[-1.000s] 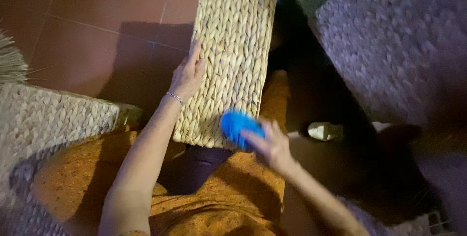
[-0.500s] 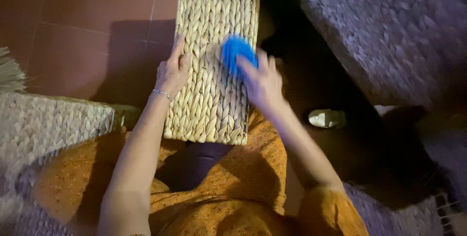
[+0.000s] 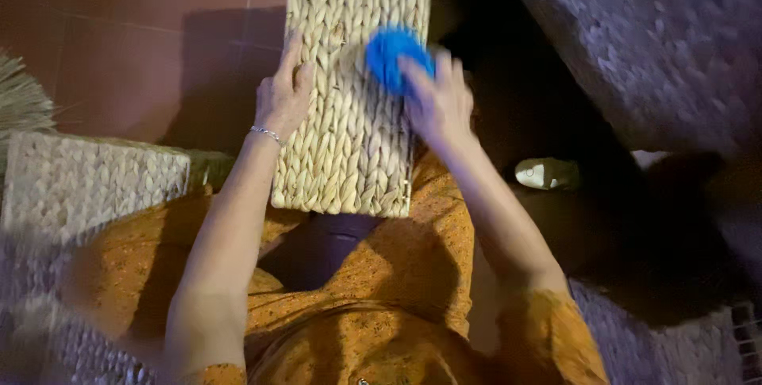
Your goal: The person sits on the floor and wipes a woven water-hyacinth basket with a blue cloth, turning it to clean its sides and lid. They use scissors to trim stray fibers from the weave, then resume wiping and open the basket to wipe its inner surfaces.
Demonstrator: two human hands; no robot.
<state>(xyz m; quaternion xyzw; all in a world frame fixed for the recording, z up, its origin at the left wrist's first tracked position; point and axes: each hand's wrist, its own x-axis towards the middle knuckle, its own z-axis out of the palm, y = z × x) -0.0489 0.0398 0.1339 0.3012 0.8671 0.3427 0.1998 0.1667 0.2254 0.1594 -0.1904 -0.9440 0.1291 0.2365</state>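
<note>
Right hand [image 3: 438, 103] is gripping the blue brush [image 3: 393, 55]; left hand [image 3: 282, 95], fingers flat, is bracing the woven mat [image 3: 349, 139], which could slide off the lap.

One camera sits on the person's head and looks straight down, close to the lap. The woven mat [image 3: 353, 91] runs toward 12 o'clock; the red floor [image 3: 143, 44] is at 10 o'clock.

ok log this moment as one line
left hand: flat on woven mat edge | right hand: holds blue brush on mat | mat: across lap
</note>
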